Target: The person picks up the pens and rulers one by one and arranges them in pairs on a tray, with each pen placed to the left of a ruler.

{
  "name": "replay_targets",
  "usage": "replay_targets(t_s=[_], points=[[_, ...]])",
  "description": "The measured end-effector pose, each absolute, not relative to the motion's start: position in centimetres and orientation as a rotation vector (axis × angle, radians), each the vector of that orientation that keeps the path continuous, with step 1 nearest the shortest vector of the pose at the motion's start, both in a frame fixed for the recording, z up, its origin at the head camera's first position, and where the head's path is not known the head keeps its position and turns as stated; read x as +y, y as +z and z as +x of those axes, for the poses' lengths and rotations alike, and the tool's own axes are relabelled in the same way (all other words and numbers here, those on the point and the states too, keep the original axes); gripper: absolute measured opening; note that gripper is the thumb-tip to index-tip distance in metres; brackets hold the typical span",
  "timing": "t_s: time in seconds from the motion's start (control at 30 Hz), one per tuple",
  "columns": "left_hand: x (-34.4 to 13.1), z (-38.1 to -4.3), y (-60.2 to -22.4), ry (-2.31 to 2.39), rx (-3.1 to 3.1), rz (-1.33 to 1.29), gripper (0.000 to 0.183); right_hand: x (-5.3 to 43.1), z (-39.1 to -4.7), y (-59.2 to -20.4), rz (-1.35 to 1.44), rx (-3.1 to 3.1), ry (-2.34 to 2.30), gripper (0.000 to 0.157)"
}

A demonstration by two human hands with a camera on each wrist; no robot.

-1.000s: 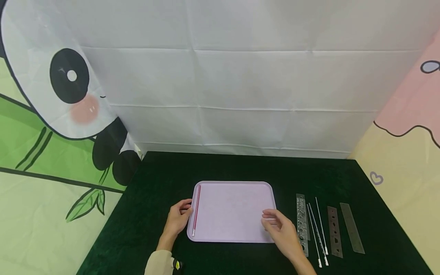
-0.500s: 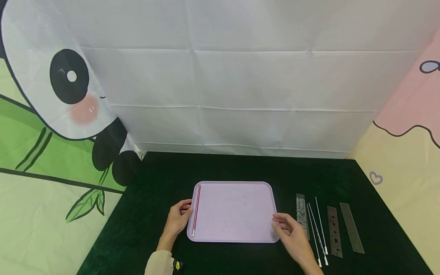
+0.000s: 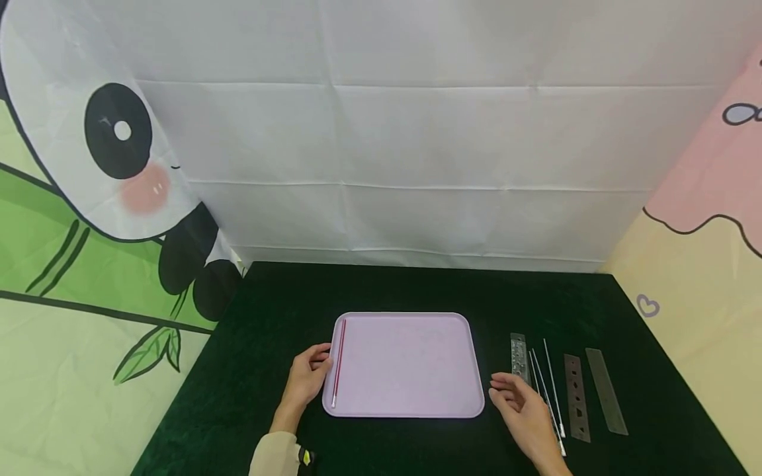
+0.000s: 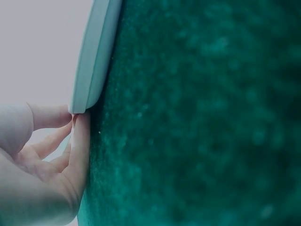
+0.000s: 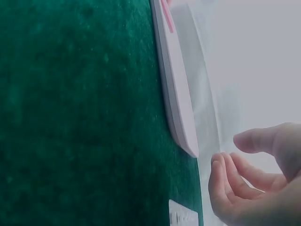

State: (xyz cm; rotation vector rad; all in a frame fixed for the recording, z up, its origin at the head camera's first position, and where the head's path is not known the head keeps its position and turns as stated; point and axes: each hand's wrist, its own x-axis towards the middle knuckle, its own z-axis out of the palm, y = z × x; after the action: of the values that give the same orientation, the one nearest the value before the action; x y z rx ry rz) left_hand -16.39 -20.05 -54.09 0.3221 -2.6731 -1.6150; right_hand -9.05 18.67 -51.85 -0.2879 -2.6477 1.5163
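From the left, we find the left hand [image 3: 306, 378] at the left rim of the lilac tray [image 3: 411, 370], with thumb and forefinger pinching that edge. The tray lies flat on the green desk [image 3: 417, 289], between the two hands, and inside its left wall a thin red stick [image 3: 338, 363] (pale at its near end) runs lengthwise from near to far, closer to the left hand than to the right. Next comes the right hand [image 3: 524, 413], empty, fingers loosely bent, apart from the tray's right edge. The relation we judge decisive is here: the holed ruler [image 3: 518, 356] and the slim rods [image 3: 553, 387] lie close by the right hand, long axes pointing away from us, with the tray on its other side. Farther right rest a brownish perforated strip [image 3: 577, 398] and a plain strip [image 3: 606, 391]. The right hand hides the ruler's near part and some of the rods; the right wrist view cuts the ruler off, and we cannot read any markings.
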Motion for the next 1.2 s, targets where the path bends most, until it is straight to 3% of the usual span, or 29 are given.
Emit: replay_targets(t_s=[1.2], points=[[-19.9, -16.3, -54.2, -1.616, -2.661, 0.310, 0.034, 22.3, -8.3, -53.3, -0.398, -2.854, 1.151, 0.042]])
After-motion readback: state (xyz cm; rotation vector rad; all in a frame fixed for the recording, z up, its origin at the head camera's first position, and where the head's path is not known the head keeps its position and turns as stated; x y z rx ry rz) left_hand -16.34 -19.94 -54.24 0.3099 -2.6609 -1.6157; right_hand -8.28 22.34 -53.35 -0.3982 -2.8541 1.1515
